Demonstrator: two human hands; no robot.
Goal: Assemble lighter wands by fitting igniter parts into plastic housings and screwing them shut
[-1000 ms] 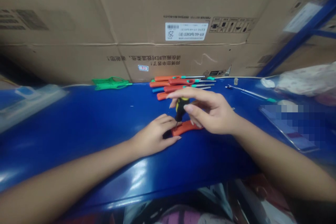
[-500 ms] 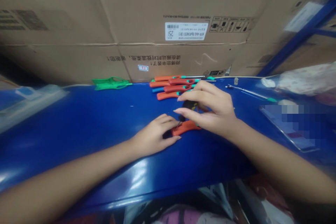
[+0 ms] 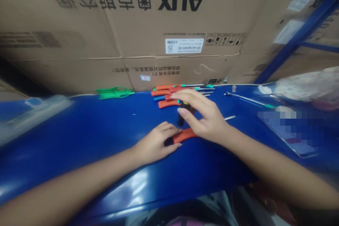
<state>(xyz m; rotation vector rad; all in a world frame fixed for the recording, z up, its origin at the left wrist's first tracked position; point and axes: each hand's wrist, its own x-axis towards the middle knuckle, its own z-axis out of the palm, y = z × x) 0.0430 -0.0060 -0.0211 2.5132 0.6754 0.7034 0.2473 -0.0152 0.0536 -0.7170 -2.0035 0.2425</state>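
Observation:
An orange lighter (image 3: 186, 134) with a metal tube lies on the blue table, its handle end between the fingers and thumb of my left hand (image 3: 156, 142). My right hand (image 3: 205, 116) is closed on a black and yellow screwdriver (image 3: 181, 116), held upright above the lighter. The screwdriver's thin shaft reaches down to the handle near my left fingertips. Part of the lighter is hidden behind my right hand. Just beyond my hands is a pile of several orange and red lighters (image 3: 167, 104), with something blue among them.
A large cardboard box (image 3: 148, 42) stands behind the blue table (image 3: 106, 127). Green clips (image 3: 115, 93) lie at the back left, near a clear plastic item (image 3: 39, 113). On the right are a metal rod with a green tip (image 3: 247, 100), a phone (image 3: 291, 136) and a speckled cloth (image 3: 304, 84).
The camera view has tilted up. My right hand has shifted a little left over the lighter, and the screwdriver stands more upright. The lighter's metal tube now shows past my right hand.

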